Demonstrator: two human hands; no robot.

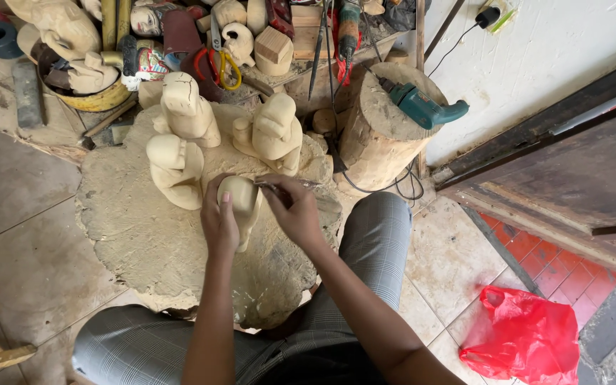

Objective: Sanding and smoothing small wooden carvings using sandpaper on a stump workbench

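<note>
Left hand [219,222] gripping pale wooden figure [241,203] near stump [144,242] centre, right hand [295,212] pinching thin carving tool [274,187] against it.

Tiled floor [30,264], white wall [536,50], dark wood door [572,178], daylight.

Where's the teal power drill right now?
In the head view, upper right: the teal power drill lies on the round log stump beside the white wall.

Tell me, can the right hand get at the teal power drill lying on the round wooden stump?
Probably yes: the right hand holds a thin carving tool, but nothing blocks the way to the teal power drill on the stump.
</note>
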